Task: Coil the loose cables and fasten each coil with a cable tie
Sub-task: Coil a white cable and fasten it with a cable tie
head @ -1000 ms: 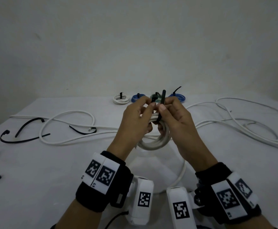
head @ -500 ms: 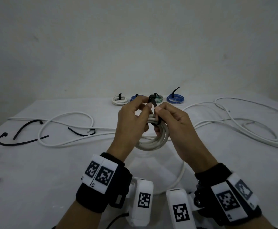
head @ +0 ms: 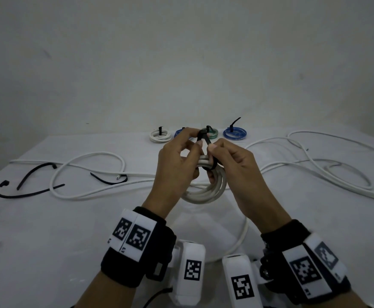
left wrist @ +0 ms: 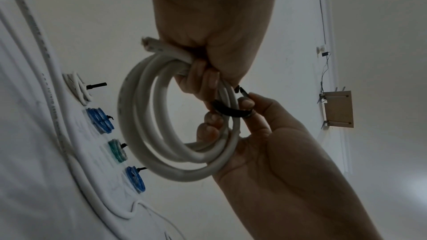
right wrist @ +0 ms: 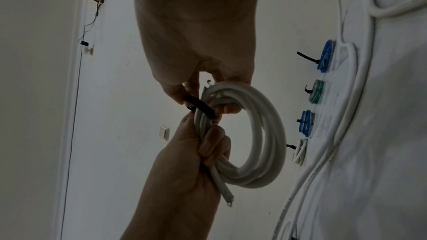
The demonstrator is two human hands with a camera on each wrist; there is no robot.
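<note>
A white cable coil (head: 206,194) hangs above the table between both hands. My left hand (head: 196,141) grips its upper left side, fingers curled round the strands (left wrist: 198,72); thumb and forefinger touch the black cable tie (head: 205,141). The tie wraps the strands at the coil's top (left wrist: 228,110) and arches into a small loop above them. My right hand (head: 212,152) pinches the tie's strap (right wrist: 198,105) between thumb and forefinger, its lower fingers hooked through the coil (right wrist: 265,134). The cut cable end (right wrist: 227,200) sticks out below my left hand.
Tied coils line the table's far edge: white (head: 160,135), blue (head: 235,133), green (head: 212,134), and another blue one partly hidden by my left hand. Loose white cables sprawl left (head: 88,174) and right (head: 315,165). Spare black ties (head: 26,190) lie at the left.
The tie's tail, upright a second ago, has been bent over into a small loop above the coil. Both hands kept their hold and barely shifted.
</note>
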